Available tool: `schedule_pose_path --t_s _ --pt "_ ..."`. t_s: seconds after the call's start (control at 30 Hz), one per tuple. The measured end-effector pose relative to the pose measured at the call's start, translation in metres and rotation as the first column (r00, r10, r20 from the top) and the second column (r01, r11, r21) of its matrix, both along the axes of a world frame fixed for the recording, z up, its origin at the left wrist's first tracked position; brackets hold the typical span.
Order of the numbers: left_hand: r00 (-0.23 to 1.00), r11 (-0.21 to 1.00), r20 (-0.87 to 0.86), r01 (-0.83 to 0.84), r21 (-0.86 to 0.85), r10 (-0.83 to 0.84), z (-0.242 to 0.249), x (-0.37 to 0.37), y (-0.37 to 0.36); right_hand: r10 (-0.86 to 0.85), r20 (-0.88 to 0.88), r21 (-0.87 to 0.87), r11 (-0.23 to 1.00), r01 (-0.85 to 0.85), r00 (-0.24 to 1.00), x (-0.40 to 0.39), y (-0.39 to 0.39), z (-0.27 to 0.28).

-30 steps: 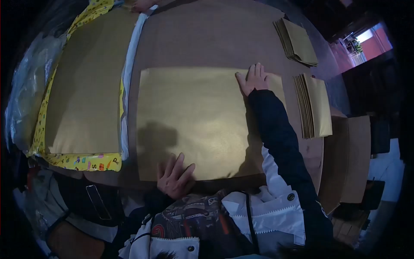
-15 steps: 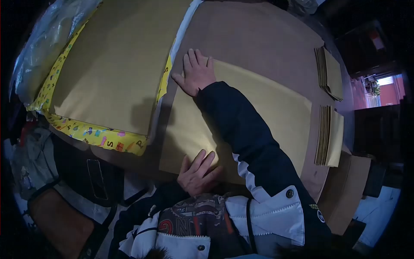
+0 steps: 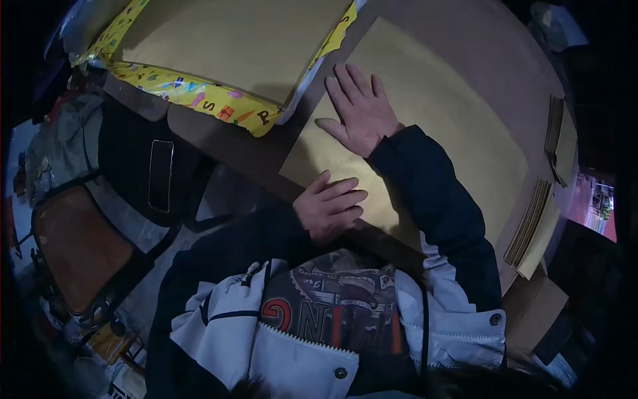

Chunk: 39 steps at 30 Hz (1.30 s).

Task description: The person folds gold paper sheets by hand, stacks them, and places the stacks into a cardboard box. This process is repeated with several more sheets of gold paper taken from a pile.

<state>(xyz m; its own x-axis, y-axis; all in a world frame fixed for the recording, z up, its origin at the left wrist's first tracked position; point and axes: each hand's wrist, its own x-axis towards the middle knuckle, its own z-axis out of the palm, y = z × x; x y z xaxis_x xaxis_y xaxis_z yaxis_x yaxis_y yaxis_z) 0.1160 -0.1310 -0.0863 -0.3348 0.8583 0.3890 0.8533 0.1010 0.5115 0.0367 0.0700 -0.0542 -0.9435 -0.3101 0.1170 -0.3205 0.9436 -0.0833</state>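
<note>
A large sheet of golden-brown kraft paper (image 3: 458, 126) lies flat on the brown tabletop in front of me. My right hand (image 3: 362, 113) rests palm down on its left part, fingers stretched and thumb out to the side. Closer to my body, my left hand (image 3: 330, 207) lies over the sheet's near edge, its fingers loosely spread and pointing right. Neither hand grips anything. To the left is a big stack of brown paper (image 3: 232, 46), bordered by torn yellow printed wrapping (image 3: 199, 100).
Two bundles of folded brown paper (image 3: 531, 226) (image 3: 561, 139) stand along the table's right side. A cardboard box (image 3: 531, 309) is below them. At left are a chair with a brown seat (image 3: 80, 243) and a phone-like dark object (image 3: 160, 176).
My view has turned, so the table appears tilted. My right hand has slid from the sheet's far left corner onto its surface nearer me. My left hand is closer to the near left corner.
</note>
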Motion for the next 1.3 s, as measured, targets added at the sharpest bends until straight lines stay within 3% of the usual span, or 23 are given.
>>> schedule_pose_path --t_s 0.13,0.2,0.27,0.4,0.5,0.67,0.7,0.77,0.8,0.83,0.9,0.93,1.0,1.03,1.1,1.23,1.3 --pt "0.999 0.985 -0.010 -0.049 -0.164 0.048 0.030 -0.018 -0.018 0.118 0.077 -0.035 0.993 -0.116 0.990 0.059 0.006 0.004" --pt "1.000 0.990 0.000 -0.030 -0.139 0.030 0.027 -0.024 -0.023 -0.012 0.152 -0.027 0.999 0.016 0.988 0.080 0.027 0.009" --pt "0.995 0.979 -0.044 -0.091 -0.184 0.084 0.033 -0.025 -0.024 -0.280 0.134 0.017 0.960 0.280 0.951 0.097 0.065 0.013" --pt "0.999 0.981 -0.053 -0.024 -0.193 0.014 0.042 -0.028 -0.020 -0.706 0.027 0.030 0.708 0.706 0.707 0.135 0.178 -0.005" --pt "0.994 0.986 -0.107 0.014 -0.167 -0.032 0.047 -0.032 -0.016 -0.839 0.012 -0.006 0.544 0.839 0.544 0.157 0.252 -0.012" --pt "0.997 0.964 -0.073 -0.056 -0.259 0.038 0.047 -0.026 -0.018 -0.970 0.006 0.008 0.242 0.970 0.242 0.181 0.348 -0.023" --pt "0.996 0.966 -0.084 -0.051 -0.252 0.030 0.049 -0.026 -0.017 -0.972 -0.004 -0.001 0.234 0.972 0.234 0.182 0.358 -0.014" --pt "0.995 0.966 -0.086 -0.077 -0.245 0.057 0.053 -0.024 -0.015 -0.942 0.051 0.098 0.336 0.937 0.333 0.189 0.376 0.001" --pt "0.995 0.969 -0.092 -0.068 -0.238 0.047 0.053 -0.024 -0.012 -0.923 -0.066 0.094 0.374 0.923 0.380 0.189 0.376 0.007" --pt "0.994 0.972 -0.099 -0.070 -0.224 0.048 0.053 -0.024 -0.011 -0.925 -0.072 0.090 0.365 0.926 0.372 0.189 0.377 0.014" --pt "0.992 0.976 -0.115 -0.071 -0.205 0.048 0.051 -0.027 -0.011 -0.921 0.244 -0.062 0.299 0.952 0.305 0.185 0.378 0.029" --pt "0.992 0.979 -0.122 -0.051 -0.196 0.027 0.047 -0.028 -0.011 -0.922 0.236 -0.071 0.298 0.952 0.307 0.185 0.386 0.026" --pt "0.990 0.982 -0.138 -0.034 -0.187 0.008 0.047 -0.029 -0.012 -0.886 0.204 -0.045 0.417 0.908 0.417 0.186 0.399 0.018" --pt "0.990 0.980 -0.138 -0.038 -0.195 0.011 0.050 -0.028 -0.011 -0.886 0.199 -0.051 0.417 0.907 0.419 0.186 0.404 0.015" --pt "0.990 0.979 -0.141 -0.041 -0.202 0.012 0.054 -0.027 -0.009 -0.879 0.245 -0.223 0.359 0.906 0.409 0.186 0.408 0.013" --pt "0.993 0.973 -0.114 -0.014 -0.231 -0.013 0.063 -0.028 -0.006 -0.893 0.190 -0.263 0.355 0.897 0.409 0.187 0.392 0.021" --pt "0.996 0.966 -0.092 -0.007 -0.257 -0.017 0.071 -0.035 -0.002 -0.875 0.228 -0.203 0.387 0.899 0.428 0.187 0.386 0.040"
